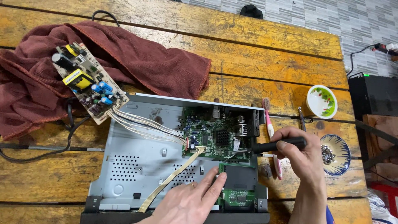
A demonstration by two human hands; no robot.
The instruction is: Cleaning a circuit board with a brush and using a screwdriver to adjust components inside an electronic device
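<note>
An opened grey metal device chassis [137,166] lies on the wooden table. A green main circuit board [215,132] sits in its upper right part. My right hand [300,159] is closed on a black-handled screwdriver [275,146], its tip down at the lower right edge of that board. My left hand [192,199] rests flat in the chassis, fingertips touching a small green board [238,196] under a black block. A flat ribbon cable [174,179] runs diagonally from the main board to the front edge.
A tan power board [87,83] lies on a maroon towel [157,62], joined to the main board by white wires. A pink toothbrush [270,128], a white bowl [321,101] and a blue patterned dish of screws [335,154] sit on the right. A black box [373,95] stands beyond the table.
</note>
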